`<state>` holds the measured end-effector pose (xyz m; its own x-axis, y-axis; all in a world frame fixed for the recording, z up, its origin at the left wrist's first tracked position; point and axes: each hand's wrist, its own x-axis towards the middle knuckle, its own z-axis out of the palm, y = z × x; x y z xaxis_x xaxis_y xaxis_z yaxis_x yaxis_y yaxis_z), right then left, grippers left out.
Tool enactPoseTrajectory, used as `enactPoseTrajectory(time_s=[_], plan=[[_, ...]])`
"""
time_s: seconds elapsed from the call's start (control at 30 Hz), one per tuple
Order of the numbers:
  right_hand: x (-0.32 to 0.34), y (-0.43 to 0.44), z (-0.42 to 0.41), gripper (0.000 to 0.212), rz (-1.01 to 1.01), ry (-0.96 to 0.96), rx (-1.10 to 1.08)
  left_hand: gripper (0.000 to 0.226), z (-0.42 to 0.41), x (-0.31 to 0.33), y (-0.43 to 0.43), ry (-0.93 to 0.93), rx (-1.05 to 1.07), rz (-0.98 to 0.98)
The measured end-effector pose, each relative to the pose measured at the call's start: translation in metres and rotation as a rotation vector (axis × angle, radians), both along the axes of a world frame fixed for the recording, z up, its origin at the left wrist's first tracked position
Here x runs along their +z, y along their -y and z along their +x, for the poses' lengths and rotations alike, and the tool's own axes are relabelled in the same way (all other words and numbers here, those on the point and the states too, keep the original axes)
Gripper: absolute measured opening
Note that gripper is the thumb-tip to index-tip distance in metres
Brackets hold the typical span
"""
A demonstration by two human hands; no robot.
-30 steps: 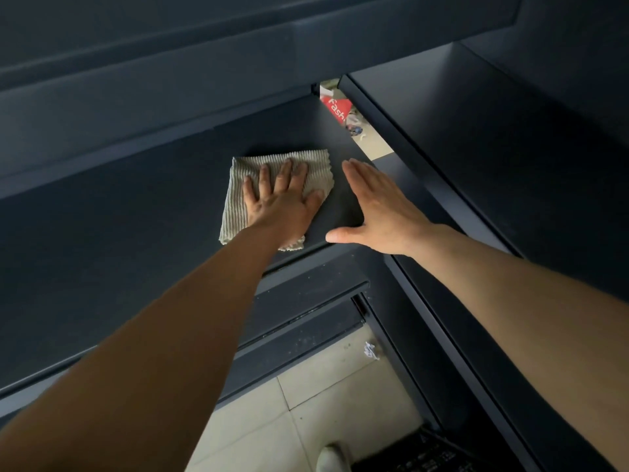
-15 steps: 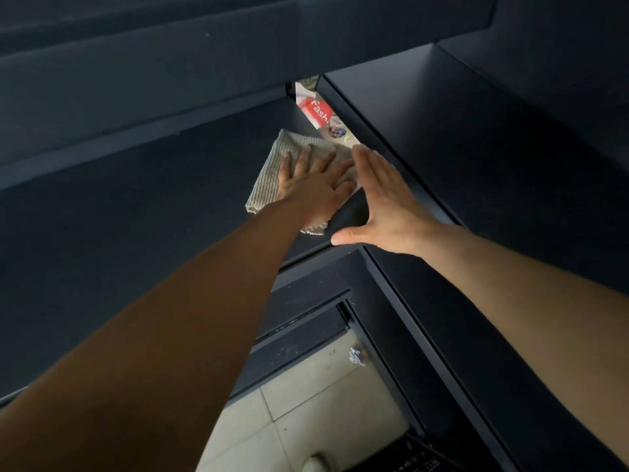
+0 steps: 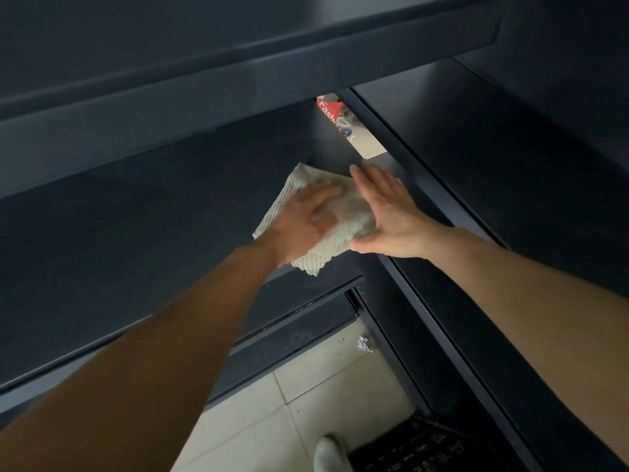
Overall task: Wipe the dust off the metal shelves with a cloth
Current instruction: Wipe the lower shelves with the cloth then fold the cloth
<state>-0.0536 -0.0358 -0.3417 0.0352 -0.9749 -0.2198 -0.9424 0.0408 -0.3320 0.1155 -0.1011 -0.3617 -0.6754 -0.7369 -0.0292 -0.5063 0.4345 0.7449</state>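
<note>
Left of the cloth (image 3: 299,206), the metal shelf (image 3: 119,250) offers a wide open surface where a hand can slide. On the far side the upper shelf (image 3: 238,80) hangs over and limits the height. On the right the second shelf (image 3: 510,199) closes the way, and the right hand (image 3: 391,216) lies flat beside its edge. A narrow gap (image 3: 367,144) opens at the far corner.

Your left hand (image 3: 306,221) has swept the grey ribbed cloth (image 3: 352,219) rightward along the dark metal shelf (image 3: 136,233). A second ago it lay apart from your right hand (image 3: 391,216); now it sits against that palm. The cloth has turned askew, and one corner now hangs over the shelf's front edge.
</note>
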Motion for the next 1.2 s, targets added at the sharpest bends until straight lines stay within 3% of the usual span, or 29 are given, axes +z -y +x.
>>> enactPoseTrajectory(time_s=[0.07, 0.13, 0.23, 0.47, 0.57, 0.77, 1.0, 1.2], plan=[[0.001, 0.006, 0.018, 0.102, -0.017, -0.006, 0.027, 0.037, 0.033, 0.001, -0.003, -0.132, 0.233, -0.020], [-0.004, 0.016, 0.038, 0.088, -0.045, -0.049, 0.046, 0.039, 0.067, -0.010, -0.005, 0.029, 0.333, -0.174], [-0.019, 0.026, 0.069, 0.086, 0.024, -0.144, -0.026, 0.044, 0.098, -0.028, -0.010, 0.203, 0.340, -0.240], [-0.039, 0.018, 0.155, 0.061, -0.099, -0.204, 0.003, 0.040, 0.125, -0.026, -0.011, 0.217, 0.446, -0.393], [-0.045, 0.014, 0.174, 0.055, -0.150, -0.197, 0.003, 0.036, 0.147, -0.028, -0.013, 0.222, 0.500, -0.341], [-0.046, 0.009, 0.178, 0.048, -0.200, -0.165, -0.061, 0.036, 0.148, -0.030, -0.019, 0.214, 0.438, -0.290], [-0.059, -0.018, 0.187, 0.046, -0.571, -0.015, -0.141, 0.048, 0.153, -0.031, -0.050, 0.114, 0.357, -0.400], [-0.079, -0.058, 0.193, 0.059, -0.636, 0.057, -0.290, 0.040, 0.153, -0.036, -0.096, -0.058, -0.047, -0.628]])
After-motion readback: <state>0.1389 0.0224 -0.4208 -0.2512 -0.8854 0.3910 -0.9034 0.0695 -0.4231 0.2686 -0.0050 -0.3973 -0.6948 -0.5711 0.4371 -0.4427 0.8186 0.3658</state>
